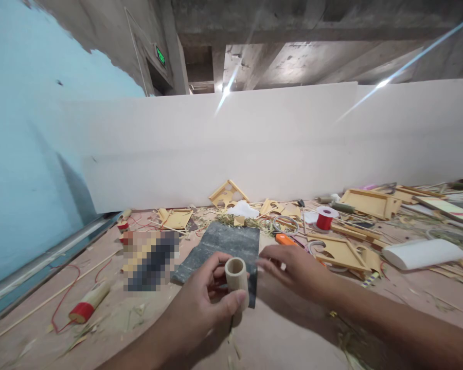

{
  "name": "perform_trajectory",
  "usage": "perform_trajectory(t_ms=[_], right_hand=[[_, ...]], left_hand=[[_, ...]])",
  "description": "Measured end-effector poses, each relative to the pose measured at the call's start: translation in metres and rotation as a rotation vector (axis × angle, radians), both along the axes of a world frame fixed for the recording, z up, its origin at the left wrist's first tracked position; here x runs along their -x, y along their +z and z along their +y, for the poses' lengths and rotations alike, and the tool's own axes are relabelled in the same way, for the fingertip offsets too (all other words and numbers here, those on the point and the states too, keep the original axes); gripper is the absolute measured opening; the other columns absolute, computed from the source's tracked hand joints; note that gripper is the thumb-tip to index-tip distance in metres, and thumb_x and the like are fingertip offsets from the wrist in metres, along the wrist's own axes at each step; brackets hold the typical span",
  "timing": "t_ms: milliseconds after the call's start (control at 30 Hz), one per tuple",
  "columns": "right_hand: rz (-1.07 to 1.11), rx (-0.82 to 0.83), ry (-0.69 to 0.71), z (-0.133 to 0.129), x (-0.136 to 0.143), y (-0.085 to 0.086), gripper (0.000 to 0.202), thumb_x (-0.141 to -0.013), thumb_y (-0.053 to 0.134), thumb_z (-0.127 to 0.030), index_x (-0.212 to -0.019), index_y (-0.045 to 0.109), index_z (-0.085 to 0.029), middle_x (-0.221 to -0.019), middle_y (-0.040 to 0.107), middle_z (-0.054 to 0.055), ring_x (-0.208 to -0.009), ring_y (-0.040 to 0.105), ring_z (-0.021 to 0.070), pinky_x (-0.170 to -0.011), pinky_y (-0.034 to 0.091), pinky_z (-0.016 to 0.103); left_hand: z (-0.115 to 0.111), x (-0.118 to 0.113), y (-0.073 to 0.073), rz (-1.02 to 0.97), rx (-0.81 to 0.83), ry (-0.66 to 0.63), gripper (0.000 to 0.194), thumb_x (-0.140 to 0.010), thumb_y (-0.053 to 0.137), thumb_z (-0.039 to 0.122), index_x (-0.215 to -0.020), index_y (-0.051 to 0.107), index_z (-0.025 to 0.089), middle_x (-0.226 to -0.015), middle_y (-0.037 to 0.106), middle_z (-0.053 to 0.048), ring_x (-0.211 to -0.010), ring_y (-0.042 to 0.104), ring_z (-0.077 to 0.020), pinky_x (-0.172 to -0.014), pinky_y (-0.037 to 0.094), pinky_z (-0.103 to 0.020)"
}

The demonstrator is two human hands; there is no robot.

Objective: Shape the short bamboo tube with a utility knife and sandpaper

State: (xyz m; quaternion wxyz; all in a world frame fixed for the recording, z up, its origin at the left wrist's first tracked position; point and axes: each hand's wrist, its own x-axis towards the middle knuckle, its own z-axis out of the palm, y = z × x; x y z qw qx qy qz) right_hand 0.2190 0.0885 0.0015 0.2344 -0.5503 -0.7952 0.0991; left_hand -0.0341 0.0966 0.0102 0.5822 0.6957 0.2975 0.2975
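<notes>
A short bamboo tube, its hollow end facing up, is gripped between the thumb and fingers of my left hand. Below and behind it lies a dark grey sheet. My right hand hovers at the sheet's right edge, apart from the tube, with its fingers bent. Whether anything sits between those fingertips is too small to tell. An orange-handled tool lies just beyond the right hand.
A bamboo piece with a red end and red string lies at the left. At the right are a red spool, yellow frames and a white oblong object. A white panel stands behind the table.
</notes>
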Motion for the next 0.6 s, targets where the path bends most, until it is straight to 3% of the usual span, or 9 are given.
perform_trajectory(t_ms=[100, 233, 367, 533, 600], right_hand=[[-0.122, -0.014, -0.282, 0.019, -0.030, 0.008, 0.038, -0.107, 0.037, -0.037, -0.082, 0.062, -0.021, -0.075, 0.069, 0.005, -0.067, 0.061, 0.0196, -0.061, 0.035, 0.028], [-0.181, 0.058, -0.499, 0.042, -0.079, 0.015, 0.031, -0.097, 0.047, -0.026, -0.069, 0.056, -0.021, -0.067, 0.065, 0.007, -0.061, 0.056, 0.0204, -0.056, 0.027, 0.030], [-0.191, 0.197, -0.523, 0.050, -0.099, 0.011, 0.027, -0.089, 0.063, -0.034, -0.065, 0.058, -0.021, -0.064, 0.067, 0.005, -0.059, 0.059, 0.0196, -0.053, 0.029, 0.029], [-0.175, 0.252, -0.487, 0.044, -0.083, 0.006, 0.041, -0.091, 0.058, -0.056, -0.068, 0.057, -0.022, -0.066, 0.068, 0.005, -0.059, 0.059, 0.0207, -0.051, 0.028, 0.030], [-0.179, 0.240, -0.474, 0.039, -0.073, 0.006, 0.044, -0.087, 0.063, -0.062, -0.068, 0.056, -0.022, -0.068, 0.067, 0.006, -0.063, 0.060, 0.0224, -0.052, 0.028, 0.031]], left_hand=[[-0.001, -0.001, 0.001, 0.039, -0.028, 0.017, 0.032, -0.089, 0.074, 0.036, -0.112, 0.057, 0.022, -0.106, 0.070, -0.006, -0.094, 0.065, -0.0237, -0.084, 0.050, -0.035], [-0.003, -0.003, 0.001, 0.060, -0.045, 0.035, 0.031, -0.088, 0.074, 0.035, -0.110, 0.057, 0.023, -0.106, 0.071, -0.005, -0.097, 0.065, -0.0246, -0.086, 0.049, -0.035], [-0.003, -0.005, 0.001, 0.062, -0.042, 0.044, 0.031, -0.088, 0.073, 0.037, -0.110, 0.057, 0.023, -0.105, 0.070, -0.006, -0.098, 0.063, -0.0253, -0.085, 0.050, -0.035], [-0.004, -0.005, 0.001, 0.064, -0.041, 0.065, 0.032, -0.088, 0.073, 0.039, -0.111, 0.057, 0.022, -0.105, 0.069, -0.007, -0.097, 0.062, -0.0252, -0.082, 0.050, -0.034], [-0.005, -0.005, 0.001, 0.066, -0.042, 0.060, 0.032, -0.089, 0.072, 0.039, -0.112, 0.057, 0.022, -0.106, 0.069, -0.007, -0.097, 0.062, -0.0249, -0.081, 0.049, -0.033]])
